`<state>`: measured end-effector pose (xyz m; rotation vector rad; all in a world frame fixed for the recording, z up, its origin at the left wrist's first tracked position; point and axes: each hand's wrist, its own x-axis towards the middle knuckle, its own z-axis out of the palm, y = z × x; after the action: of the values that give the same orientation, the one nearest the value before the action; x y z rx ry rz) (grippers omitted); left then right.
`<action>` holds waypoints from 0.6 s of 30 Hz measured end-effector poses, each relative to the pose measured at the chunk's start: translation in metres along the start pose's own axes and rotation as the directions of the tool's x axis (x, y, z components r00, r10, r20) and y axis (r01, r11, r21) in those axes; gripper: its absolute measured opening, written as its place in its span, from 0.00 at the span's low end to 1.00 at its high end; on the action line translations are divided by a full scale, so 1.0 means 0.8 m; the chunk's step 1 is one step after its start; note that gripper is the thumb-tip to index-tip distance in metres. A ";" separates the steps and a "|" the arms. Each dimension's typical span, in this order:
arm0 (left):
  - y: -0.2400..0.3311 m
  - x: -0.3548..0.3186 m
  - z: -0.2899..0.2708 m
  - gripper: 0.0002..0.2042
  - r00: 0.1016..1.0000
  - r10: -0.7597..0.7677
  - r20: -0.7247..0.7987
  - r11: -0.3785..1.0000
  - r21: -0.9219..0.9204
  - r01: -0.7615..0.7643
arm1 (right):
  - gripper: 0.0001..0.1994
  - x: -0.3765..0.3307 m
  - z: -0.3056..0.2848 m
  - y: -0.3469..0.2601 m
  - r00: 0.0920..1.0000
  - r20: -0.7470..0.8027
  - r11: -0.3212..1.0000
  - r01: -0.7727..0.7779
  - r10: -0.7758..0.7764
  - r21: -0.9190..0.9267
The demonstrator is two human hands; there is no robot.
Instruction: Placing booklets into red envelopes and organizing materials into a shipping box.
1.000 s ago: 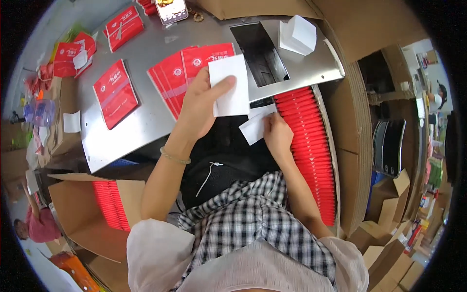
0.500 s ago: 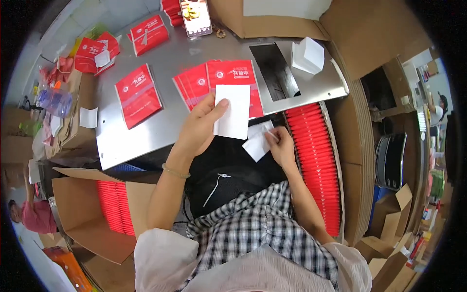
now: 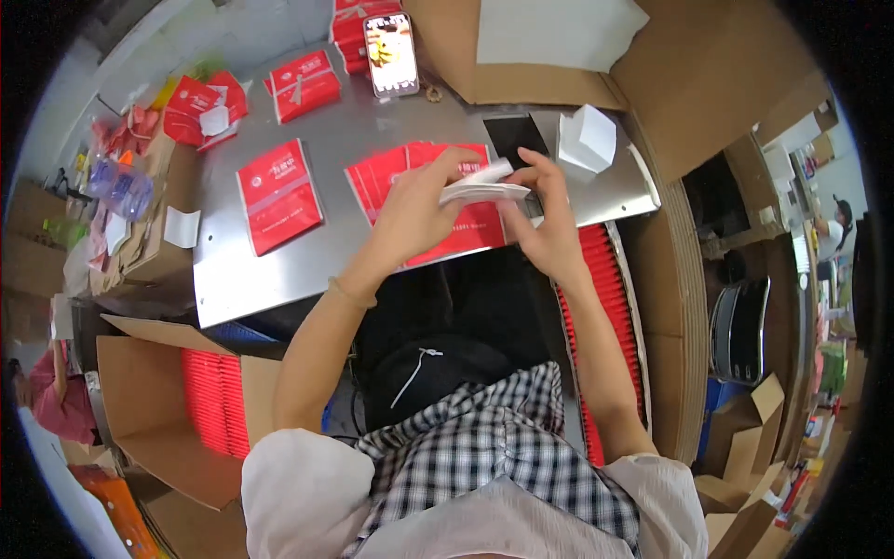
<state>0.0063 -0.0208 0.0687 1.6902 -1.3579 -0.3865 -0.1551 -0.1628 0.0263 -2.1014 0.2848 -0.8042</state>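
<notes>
Nearest the body, rows of red packets [image 3: 212,399] fill the open cardboard box [image 3: 140,410] at the person's left. Above the lap, both hands have risen and met over the front edge of the metal table [image 3: 279,270]. 0.5 s ago the left hand [image 3: 416,211] pressed 1 white sheet flat and the right hand [image 3: 549,233] held a smaller piece lower down; now both pinch a thin stack of white sheets [image 3: 484,188], edge-on, between fingers and thumbs. Beneath lie red packets [image 3: 445,200]. Farther off, a phone [image 3: 390,54] lies screen up.
</notes>
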 end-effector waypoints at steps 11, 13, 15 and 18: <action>-0.079 0.016 0.038 0.28 0.951 -0.103 -0.292 0.927 -0.375 -0.015 | 0.43 0.062 0.064 0.018 0.981 -0.174 0.891 0.005 0.083 0.454; -0.076 0.021 0.043 0.29 0.933 -0.077 -0.351 0.932 -0.359 -0.058 | 0.43 0.068 0.063 0.011 0.993 -0.117 0.937 0.025 0.017 0.348; -0.081 0.029 0.048 0.29 0.931 -0.068 -0.358 0.924 -0.374 -0.076 | 0.41 0.074 0.050 0.007 0.993 -0.095 0.941 -0.034 0.070 0.337; -0.083 0.034 0.061 0.30 0.943 -0.041 -0.331 0.922 -0.375 -0.092 | 0.33 0.077 0.046 0.023 0.975 -0.219 0.981 0.080 -0.040 0.175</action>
<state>0.0213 -0.0680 -0.0024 1.3342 -0.9769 -0.3113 -0.0827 -0.1794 0.0232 -1.8615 0.2530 -1.0563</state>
